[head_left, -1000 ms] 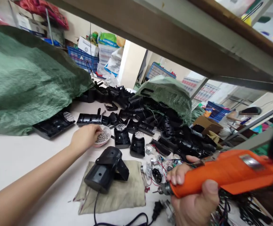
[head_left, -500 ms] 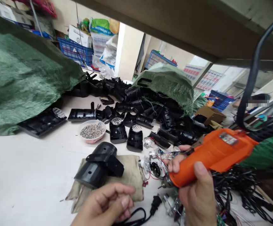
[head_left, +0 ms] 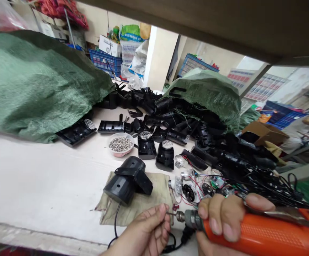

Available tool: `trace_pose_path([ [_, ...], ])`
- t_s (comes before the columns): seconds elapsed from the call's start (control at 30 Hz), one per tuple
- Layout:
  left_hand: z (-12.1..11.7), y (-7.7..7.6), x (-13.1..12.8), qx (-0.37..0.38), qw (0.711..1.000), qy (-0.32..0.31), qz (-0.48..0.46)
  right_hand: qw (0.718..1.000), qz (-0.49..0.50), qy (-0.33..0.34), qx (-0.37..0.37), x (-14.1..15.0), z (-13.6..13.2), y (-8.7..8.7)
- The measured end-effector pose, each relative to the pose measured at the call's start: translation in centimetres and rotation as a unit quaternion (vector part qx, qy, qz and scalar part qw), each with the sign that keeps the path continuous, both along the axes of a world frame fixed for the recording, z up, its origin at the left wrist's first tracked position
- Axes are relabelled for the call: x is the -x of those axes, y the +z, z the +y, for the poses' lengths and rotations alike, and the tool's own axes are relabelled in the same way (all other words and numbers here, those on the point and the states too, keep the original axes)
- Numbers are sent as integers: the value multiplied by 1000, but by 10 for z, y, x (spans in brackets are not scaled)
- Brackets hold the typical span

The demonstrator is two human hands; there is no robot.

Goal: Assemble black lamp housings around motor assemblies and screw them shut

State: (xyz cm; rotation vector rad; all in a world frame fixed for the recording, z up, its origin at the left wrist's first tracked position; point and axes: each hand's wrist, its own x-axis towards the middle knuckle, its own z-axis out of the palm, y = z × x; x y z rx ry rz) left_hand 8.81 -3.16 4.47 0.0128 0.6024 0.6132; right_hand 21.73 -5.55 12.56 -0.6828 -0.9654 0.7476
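My right hand (head_left: 223,220) is wrapped round an orange electric screwdriver (head_left: 261,231), its thin bit pointing left. At the tip of that bit, my left hand (head_left: 154,227) is closed in a pinch; whatever lies between the fingertips is too small to make out. Just beyond my left hand, a black cylindrical lamp housing (head_left: 119,186) with a bracket rests on a folded beige cloth (head_left: 154,209), its cord running down toward me. A black plug (head_left: 187,233) is partly hidden below the screwdriver.
Behind the cloth stands a bowl of small screws (head_left: 121,145) beside black housing halves (head_left: 147,147). Wired light parts (head_left: 188,192) and tangled black cords (head_left: 274,185) spread to the right. A green woven sack (head_left: 37,89) bulges at left, and a shelf (head_left: 210,28) hangs overhead.
The screwdriver has swung to lie nearly level, its bit now meeting my left fingertips. My left hand has moved right and closed into a pinch. The view has shifted to the left.
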Motion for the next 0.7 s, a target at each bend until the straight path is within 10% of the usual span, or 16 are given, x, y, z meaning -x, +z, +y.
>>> trace_pose_path([
  [0.7,-3,-3,3,17,999,-30,-19,997,37,-49,-39,4,1,-16],
])
